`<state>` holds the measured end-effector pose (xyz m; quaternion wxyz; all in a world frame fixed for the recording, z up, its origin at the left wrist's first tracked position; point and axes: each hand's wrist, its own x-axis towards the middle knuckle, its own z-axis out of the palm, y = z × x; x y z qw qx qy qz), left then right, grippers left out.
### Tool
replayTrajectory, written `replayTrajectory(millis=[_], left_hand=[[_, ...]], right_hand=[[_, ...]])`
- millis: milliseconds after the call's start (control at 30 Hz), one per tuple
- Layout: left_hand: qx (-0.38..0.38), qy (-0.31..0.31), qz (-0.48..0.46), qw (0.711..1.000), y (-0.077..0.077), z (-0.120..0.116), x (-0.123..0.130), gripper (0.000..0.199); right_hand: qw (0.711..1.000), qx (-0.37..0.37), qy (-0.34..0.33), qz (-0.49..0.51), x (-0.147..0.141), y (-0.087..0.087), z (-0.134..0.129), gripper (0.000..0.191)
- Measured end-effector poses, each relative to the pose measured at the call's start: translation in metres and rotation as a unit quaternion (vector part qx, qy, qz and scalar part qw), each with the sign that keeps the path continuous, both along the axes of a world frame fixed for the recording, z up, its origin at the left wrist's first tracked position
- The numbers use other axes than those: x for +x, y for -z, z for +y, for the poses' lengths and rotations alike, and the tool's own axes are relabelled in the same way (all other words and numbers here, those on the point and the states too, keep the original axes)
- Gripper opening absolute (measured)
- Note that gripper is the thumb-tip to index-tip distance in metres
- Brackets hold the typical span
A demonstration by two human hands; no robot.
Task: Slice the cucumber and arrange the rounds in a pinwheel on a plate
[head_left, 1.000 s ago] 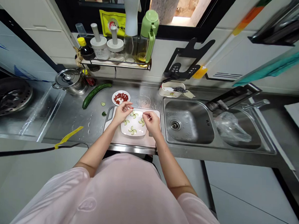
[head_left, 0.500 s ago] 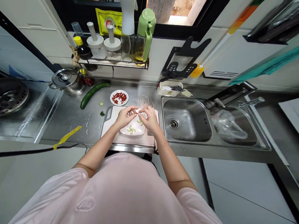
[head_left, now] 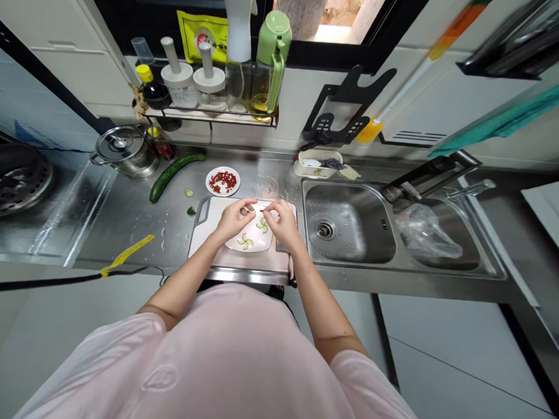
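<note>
A narrow kitchen runs beneath a window, with a stainless steel table [head_left: 119, 226] that carries a double sink [head_left: 344, 222] toward its right end and a burner grate [head_left: 13, 180] at its left end. At the front edge of the table, just left of the sink, lies a white cutting board [head_left: 258, 264]. On the board sits a white plate [head_left: 254, 241] with cucumber slices [head_left: 245, 241] laid out in pinwheel shapes, one toward the plate's front and another toward its right side, while the hands hide its far part. Both hands hover over that far part, the left hand [head_left: 232, 219] curled inward and the right hand [head_left: 283, 222] pinched, their fingertips almost meeting. A tiny red sliver shows near the right grip, but it is too small to name, and whether either grip is closed on anything cannot be told. Toward the back of the table are a small plate of chopped red pieces [head_left: 223, 181], a clear glass dish [head_left: 265, 187], a whole cucumber [head_left: 173, 176] lying diagonally, and two loose cucumber bits [head_left: 189, 192]. A lidded steel pot [head_left: 126, 150] stands at the far left, and a clear plastic bag [head_left: 426, 233] lies in the right basin.
</note>
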<state>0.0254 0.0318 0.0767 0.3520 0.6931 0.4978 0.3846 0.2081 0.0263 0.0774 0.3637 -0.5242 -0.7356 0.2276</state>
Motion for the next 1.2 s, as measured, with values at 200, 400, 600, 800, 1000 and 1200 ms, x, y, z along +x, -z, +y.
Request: replayTrajectory(millis=[200, 400, 600, 800, 1000, 1200], left_hand=[[0.009, -0.014, 0.12, 0.993, 0.037, -0.005, -0.002, 0.024], [0.011, 0.042, 0.235, 0.971, 0.063, -0.012, 0.005, 0.023], [0.014, 0.082, 0.298, 0.951, 0.073, -0.014, 0.013, 0.031], [0.029, 0.088, 0.318, 0.944, 0.078, -0.013, 0.019, 0.033], [0.025, 0.09, 0.358, 0.929, 0.081, -0.013, 0.025, 0.035], [0.028, 0.089, 0.363, 0.927, 0.087, -0.012, 0.027, 0.035]], right_hand=[[0.997, -0.044, 0.049, -0.04, 0.014, 0.047, 0.001, 0.011], [0.992, -0.055, 0.059, -0.099, 0.017, 0.081, -0.002, 0.01], [0.988, -0.034, 0.06, -0.141, 0.012, 0.092, -0.005, 0.008], [0.981, -0.032, 0.06, -0.18, 0.008, 0.093, -0.005, 0.012], [0.972, -0.044, 0.055, -0.223, 0.007, 0.093, -0.004, 0.016], [0.971, -0.038, 0.053, -0.232, 0.006, 0.093, -0.003, 0.015]])
